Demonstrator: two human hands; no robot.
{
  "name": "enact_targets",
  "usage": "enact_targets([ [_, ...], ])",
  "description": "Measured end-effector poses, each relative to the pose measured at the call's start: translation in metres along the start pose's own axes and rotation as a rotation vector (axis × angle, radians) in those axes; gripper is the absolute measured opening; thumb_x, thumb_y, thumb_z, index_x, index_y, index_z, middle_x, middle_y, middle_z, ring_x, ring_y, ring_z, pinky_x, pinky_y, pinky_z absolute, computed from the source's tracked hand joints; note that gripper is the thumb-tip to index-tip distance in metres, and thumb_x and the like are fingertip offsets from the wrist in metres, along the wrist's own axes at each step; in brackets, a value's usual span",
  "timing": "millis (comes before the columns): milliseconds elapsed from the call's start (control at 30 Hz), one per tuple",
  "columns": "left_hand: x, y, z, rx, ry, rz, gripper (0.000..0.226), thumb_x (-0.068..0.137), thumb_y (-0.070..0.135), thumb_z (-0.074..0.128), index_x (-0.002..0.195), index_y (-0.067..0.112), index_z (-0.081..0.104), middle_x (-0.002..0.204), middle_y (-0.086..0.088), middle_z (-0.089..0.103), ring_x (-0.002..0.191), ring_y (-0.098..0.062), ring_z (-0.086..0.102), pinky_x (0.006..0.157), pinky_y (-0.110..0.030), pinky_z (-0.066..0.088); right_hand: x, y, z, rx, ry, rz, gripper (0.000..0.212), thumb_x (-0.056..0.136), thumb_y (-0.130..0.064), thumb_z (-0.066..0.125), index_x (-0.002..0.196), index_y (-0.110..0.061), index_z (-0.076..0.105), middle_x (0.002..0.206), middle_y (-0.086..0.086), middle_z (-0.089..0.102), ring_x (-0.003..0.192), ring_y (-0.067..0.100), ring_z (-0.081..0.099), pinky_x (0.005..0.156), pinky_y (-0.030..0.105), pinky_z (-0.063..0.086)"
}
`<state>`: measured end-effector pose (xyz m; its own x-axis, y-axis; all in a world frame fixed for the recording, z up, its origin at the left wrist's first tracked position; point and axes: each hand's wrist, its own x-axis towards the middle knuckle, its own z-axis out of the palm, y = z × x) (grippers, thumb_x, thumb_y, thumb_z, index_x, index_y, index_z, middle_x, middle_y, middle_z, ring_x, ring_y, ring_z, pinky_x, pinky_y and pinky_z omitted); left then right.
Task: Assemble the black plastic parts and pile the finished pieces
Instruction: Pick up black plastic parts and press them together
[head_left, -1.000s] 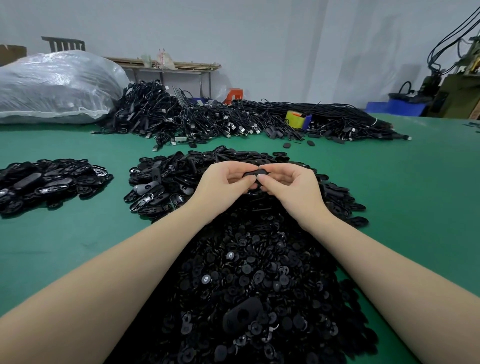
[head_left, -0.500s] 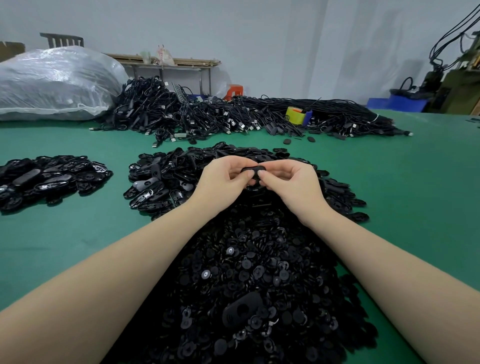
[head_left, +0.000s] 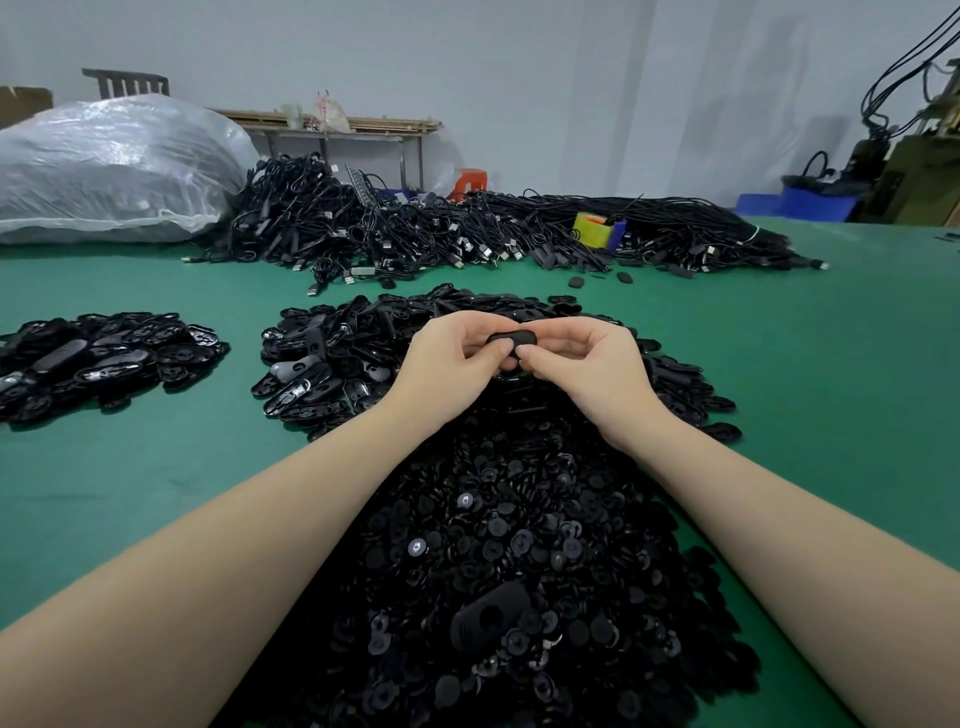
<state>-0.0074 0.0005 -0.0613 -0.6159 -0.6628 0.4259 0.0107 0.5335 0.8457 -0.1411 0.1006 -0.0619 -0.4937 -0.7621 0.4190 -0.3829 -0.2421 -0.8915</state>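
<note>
1. Head view: left hand (head_left: 457, 358) and right hand (head_left: 587, 364) both pinch one small black oval plastic shell (head_left: 511, 340), held just above the far end of the big heap of round black plastic discs (head_left: 519, 545) on the green desk (head_left: 831, 389).
2. Risk, as I judge it: uneven thumb pressure could cock the insert, or the shell could slip down into the heap and be lost among lookalikes.

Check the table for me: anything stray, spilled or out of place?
Mostly tidy. One oval shell lies alone on the near pile of small round parts, unlike its surroundings. Two loose pieces sit on the green table by the cables.
</note>
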Motion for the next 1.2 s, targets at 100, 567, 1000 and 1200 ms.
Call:
enact_targets([
  [100,0.0,-0.001,0.0,-0.008,-0.004,-0.015,0.028,0.094,0.005,0.061,0.097,0.031,0.07,0.088,0.008,0.076,0.08,-0.007,0.073,0.08,-0.027,0.059,-0.001,0.0,0.002,-0.129,0.05,-0.069,0.027,0.079,-0.011,0.079,0.096,-0.031,0.073,0.082,-0.002,0.074,0.081,0.01,0.071,0.08,0.019,0.055],
  [567,0.0,0.003,-0.003,-0.035,-0.008,-0.037,0.022,0.093,0.006,0.064,0.102,0.024,0.073,0.086,0.004,0.077,0.079,-0.008,0.074,0.081,-0.027,0.058,-0.001,-0.004,0.003,-0.491,0.076,-0.297,0.014,0.078,-0.015,0.079,0.09,-0.023,0.078,0.084,-0.013,0.071,0.077,0.005,0.065,0.077,0.028,0.054],
  [1000,-0.001,0.005,-0.003,-0.158,-0.037,-0.07,0.027,0.094,0.003,0.062,0.098,0.028,0.071,0.082,0.007,0.076,0.079,-0.006,0.072,0.072,-0.017,0.055,0.003,-0.013,-0.004,-0.537,-0.032,-0.386,0.014,0.084,-0.011,0.075,0.094,-0.02,0.08,0.095,-0.006,0.075,0.091,0.007,0.067,0.084,0.029,0.054],
  [1200,0.001,0.004,-0.005,-0.222,-0.015,-0.122,0.021,0.095,0.003,0.06,0.113,0.009,0.07,0.089,-0.004,0.075,0.077,-0.005,0.072,0.071,-0.017,0.055,0.004,-0.016,0.003,-0.272,0.01,-0.158,0.022,0.083,-0.013,0.075,0.1,-0.028,0.074,0.09,-0.013,0.071,0.079,0.001,0.067,0.078,0.016,0.053],
])
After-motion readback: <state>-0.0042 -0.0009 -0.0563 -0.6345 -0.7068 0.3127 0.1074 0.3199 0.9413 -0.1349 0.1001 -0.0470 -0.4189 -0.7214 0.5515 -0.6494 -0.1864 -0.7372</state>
